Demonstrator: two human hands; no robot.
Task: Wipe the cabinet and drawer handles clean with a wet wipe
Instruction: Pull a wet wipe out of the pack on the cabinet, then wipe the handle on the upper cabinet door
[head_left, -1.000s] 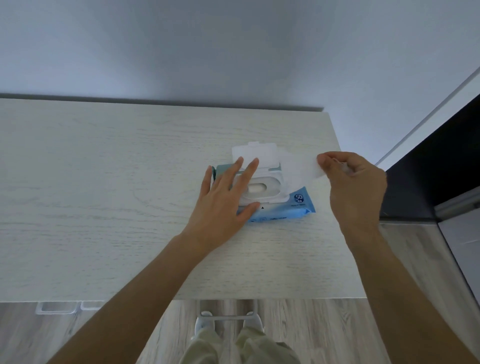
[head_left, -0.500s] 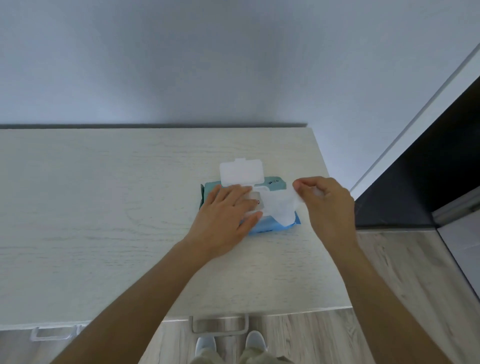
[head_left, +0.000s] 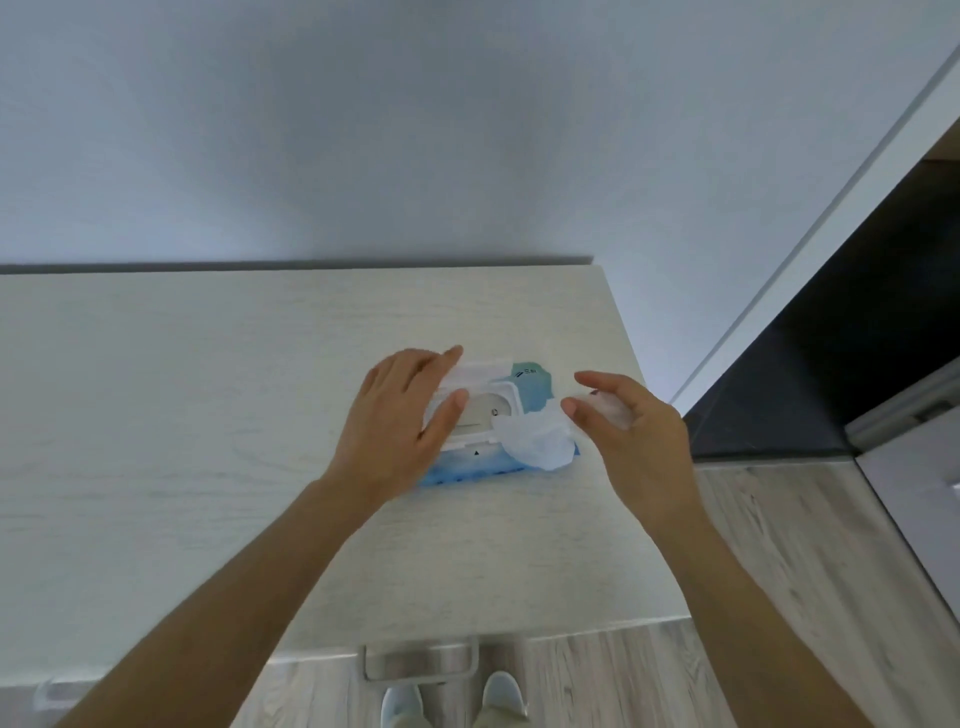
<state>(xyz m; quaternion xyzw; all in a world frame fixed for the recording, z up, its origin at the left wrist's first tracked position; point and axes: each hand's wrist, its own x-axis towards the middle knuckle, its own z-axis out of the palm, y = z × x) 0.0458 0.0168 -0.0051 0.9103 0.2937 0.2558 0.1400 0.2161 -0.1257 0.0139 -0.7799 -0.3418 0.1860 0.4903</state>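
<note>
Left hand (head_left: 400, 415) flat on wipe pack (head_left: 483, 457) lid, fingers straight; right hand (head_left: 631, 431) pinching loose wipe (head_left: 537, 436). I'd press lid shut evenly, keep wipe clear.

— Cabinet top (head_left: 208, 441): pale wood grain, matt. Wipe pack (head_left: 470, 466)?
— Soft blue film, with a smooth white plastic lid (head_left: 480, 410).
— Wet wipe (head_left: 537, 439)?
— Thin, crumpled white cloth. Drawer handle (head_left: 421, 665): brushed metal, dull sheen.
</note>
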